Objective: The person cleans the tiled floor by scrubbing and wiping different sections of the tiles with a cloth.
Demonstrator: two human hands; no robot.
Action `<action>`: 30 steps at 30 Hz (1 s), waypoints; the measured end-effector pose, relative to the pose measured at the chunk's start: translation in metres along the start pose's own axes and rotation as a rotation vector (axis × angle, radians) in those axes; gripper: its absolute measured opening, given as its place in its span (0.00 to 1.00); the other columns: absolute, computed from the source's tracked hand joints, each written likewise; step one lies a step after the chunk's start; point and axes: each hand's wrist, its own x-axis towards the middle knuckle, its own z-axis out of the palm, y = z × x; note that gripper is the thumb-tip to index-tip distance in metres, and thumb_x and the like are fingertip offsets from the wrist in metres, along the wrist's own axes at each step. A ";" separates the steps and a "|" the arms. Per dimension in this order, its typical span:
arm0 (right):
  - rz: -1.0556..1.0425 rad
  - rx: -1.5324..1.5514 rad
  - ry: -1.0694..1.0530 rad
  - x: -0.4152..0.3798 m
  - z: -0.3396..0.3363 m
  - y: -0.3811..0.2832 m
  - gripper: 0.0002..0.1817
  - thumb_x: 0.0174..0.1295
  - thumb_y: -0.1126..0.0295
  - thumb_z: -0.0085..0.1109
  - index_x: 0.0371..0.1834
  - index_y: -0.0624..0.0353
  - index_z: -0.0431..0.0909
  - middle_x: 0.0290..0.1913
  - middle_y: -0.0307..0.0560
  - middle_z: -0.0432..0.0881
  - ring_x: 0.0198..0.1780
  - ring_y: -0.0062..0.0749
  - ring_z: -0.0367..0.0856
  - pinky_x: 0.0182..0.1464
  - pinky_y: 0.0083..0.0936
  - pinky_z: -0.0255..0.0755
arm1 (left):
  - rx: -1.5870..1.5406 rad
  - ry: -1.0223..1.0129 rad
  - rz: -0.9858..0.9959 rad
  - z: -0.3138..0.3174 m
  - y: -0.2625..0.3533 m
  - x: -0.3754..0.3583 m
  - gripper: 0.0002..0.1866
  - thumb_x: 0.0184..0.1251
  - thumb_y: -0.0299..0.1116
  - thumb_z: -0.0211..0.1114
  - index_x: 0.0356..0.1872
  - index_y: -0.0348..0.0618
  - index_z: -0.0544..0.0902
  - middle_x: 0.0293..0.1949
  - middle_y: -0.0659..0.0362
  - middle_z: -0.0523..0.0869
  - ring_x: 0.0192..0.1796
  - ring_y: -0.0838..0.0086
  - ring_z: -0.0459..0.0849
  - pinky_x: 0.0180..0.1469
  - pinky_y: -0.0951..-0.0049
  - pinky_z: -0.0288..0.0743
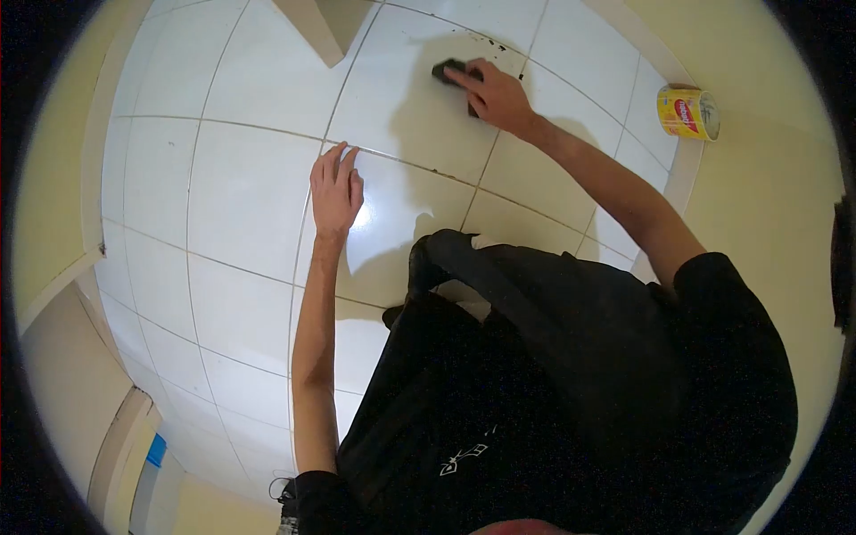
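Observation:
My right hand (501, 96) presses a small black block (448, 71) on the white tiled floor (259, 169); its exact kind is hard to make out, and the fingers cover much of it. Dark specks (495, 44) lie on the tile just beyond that hand. Off to the left, my left hand (335, 189) rests with its fingertips near a grout line, fingers apart and holding nothing.
A yellow can (688, 113) with a red label lies against the right wall's base. A beige, wedge-like edge (314, 31) juts in at the top. My bent knee (450, 254) is close below. A blue object (157, 450) shows at lower left.

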 end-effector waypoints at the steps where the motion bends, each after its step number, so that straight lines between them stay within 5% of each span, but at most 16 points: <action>1: -0.151 -0.003 -0.065 -0.007 0.001 -0.001 0.25 0.66 0.66 0.62 0.68 0.40 0.78 0.53 0.49 0.80 0.52 0.50 0.84 0.51 0.45 0.83 | 0.003 -0.001 0.005 0.001 -0.001 0.000 0.23 0.70 0.25 0.60 0.66 0.45 0.80 0.69 0.52 0.78 0.69 0.53 0.74 0.75 0.51 0.65; 3: 0.079 0.170 -0.775 -0.003 -0.030 -0.052 0.23 0.67 0.66 0.61 0.67 0.43 0.78 0.55 0.50 0.81 0.54 0.51 0.84 0.53 0.45 0.82 | 0.010 -0.005 0.017 0.002 -0.005 -0.001 0.24 0.72 0.24 0.57 0.69 0.46 0.78 0.69 0.50 0.79 0.70 0.51 0.74 0.75 0.51 0.66; 4: -0.010 0.250 -0.933 -0.017 -0.023 -0.061 0.21 0.68 0.66 0.59 0.65 0.45 0.78 0.58 0.50 0.81 0.55 0.50 0.84 0.54 0.44 0.82 | -0.022 0.005 0.002 0.002 -0.005 -0.001 0.23 0.72 0.24 0.58 0.68 0.44 0.79 0.69 0.50 0.78 0.70 0.51 0.74 0.75 0.51 0.66; 5: -0.837 0.183 -0.675 -0.048 0.007 -0.047 0.21 0.68 0.65 0.59 0.65 0.48 0.78 0.61 0.48 0.80 0.56 0.46 0.84 0.55 0.42 0.81 | -0.054 0.015 -0.015 0.002 -0.003 -0.001 0.23 0.73 0.25 0.58 0.67 0.42 0.79 0.68 0.50 0.78 0.69 0.51 0.75 0.75 0.51 0.66; 7: -1.207 0.230 -0.356 -0.074 0.049 -0.059 0.23 0.68 0.64 0.58 0.66 0.53 0.76 0.62 0.46 0.77 0.57 0.42 0.80 0.50 0.41 0.81 | -0.101 0.046 -0.056 0.003 -0.002 -0.003 0.22 0.74 0.24 0.56 0.67 0.40 0.79 0.69 0.49 0.77 0.70 0.50 0.74 0.76 0.51 0.65; 13: -0.932 0.117 -0.271 -0.025 0.084 -0.130 0.23 0.66 0.64 0.58 0.66 0.44 0.77 0.60 0.42 0.78 0.54 0.38 0.82 0.46 0.37 0.80 | -0.164 0.076 -0.154 -0.001 0.001 -0.006 0.23 0.79 0.24 0.49 0.72 0.38 0.73 0.75 0.43 0.69 0.76 0.47 0.65 0.78 0.51 0.64; 16: -0.634 0.070 -0.184 0.010 0.084 -0.111 0.27 0.60 0.65 0.65 0.67 0.41 0.78 0.59 0.45 0.81 0.59 0.43 0.84 0.54 0.40 0.83 | -0.202 0.081 -0.192 -0.001 0.002 -0.004 0.23 0.80 0.25 0.48 0.74 0.37 0.70 0.76 0.43 0.65 0.77 0.47 0.63 0.78 0.52 0.64; 17: -0.433 0.050 -0.318 0.024 0.078 -0.102 0.30 0.60 0.67 0.66 0.69 0.40 0.77 0.61 0.49 0.81 0.60 0.48 0.84 0.58 0.44 0.83 | -0.196 0.080 -0.196 -0.001 0.001 -0.005 0.23 0.81 0.25 0.48 0.74 0.37 0.70 0.76 0.43 0.65 0.77 0.47 0.63 0.78 0.52 0.64; 18: -0.375 0.091 -0.132 0.031 0.084 -0.080 0.31 0.62 0.69 0.65 0.71 0.38 0.76 0.64 0.50 0.81 0.61 0.51 0.84 0.59 0.47 0.83 | -0.190 0.085 -0.204 0.000 -0.001 -0.005 0.23 0.81 0.26 0.48 0.74 0.37 0.69 0.76 0.43 0.65 0.77 0.46 0.64 0.78 0.53 0.64; 19: -0.219 -0.045 -0.164 0.040 0.078 -0.065 0.30 0.63 0.69 0.65 0.71 0.37 0.75 0.67 0.50 0.80 0.63 0.52 0.83 0.59 0.48 0.83 | -0.195 0.079 -0.201 0.000 -0.002 -0.005 0.23 0.82 0.26 0.49 0.75 0.37 0.69 0.77 0.43 0.65 0.77 0.46 0.64 0.78 0.53 0.65; 21: 0.035 -0.143 -0.112 0.054 0.061 -0.033 0.29 0.61 0.68 0.65 0.69 0.38 0.77 0.57 0.50 0.82 0.55 0.51 0.84 0.54 0.49 0.84 | -0.211 0.055 -0.208 -0.002 0.001 -0.007 0.23 0.82 0.26 0.49 0.75 0.37 0.68 0.77 0.44 0.64 0.77 0.47 0.63 0.77 0.54 0.66; 23: 0.201 -0.120 0.129 0.056 0.057 -0.006 0.25 0.65 0.69 0.61 0.67 0.39 0.80 0.55 0.44 0.81 0.50 0.44 0.85 0.46 0.41 0.84 | -0.201 0.050 -0.228 -0.006 0.003 -0.004 0.23 0.81 0.26 0.51 0.74 0.37 0.70 0.76 0.44 0.65 0.77 0.47 0.64 0.76 0.54 0.68; 26: 0.158 -0.014 0.264 0.047 0.046 0.010 0.26 0.66 0.70 0.62 0.68 0.38 0.81 0.55 0.42 0.81 0.43 0.39 0.86 0.41 0.35 0.83 | -0.201 0.081 -0.225 -0.001 0.001 -0.006 0.22 0.80 0.25 0.53 0.73 0.37 0.72 0.75 0.44 0.68 0.76 0.48 0.66 0.75 0.54 0.69; 30: -0.072 0.040 -0.041 0.002 0.032 -0.028 0.29 0.67 0.68 0.61 0.73 0.34 0.77 0.60 0.46 0.80 0.48 0.40 0.87 0.44 0.39 0.86 | -0.152 0.057 -0.170 0.006 -0.012 -0.009 0.23 0.83 0.29 0.51 0.75 0.39 0.69 0.76 0.43 0.65 0.77 0.48 0.65 0.75 0.54 0.71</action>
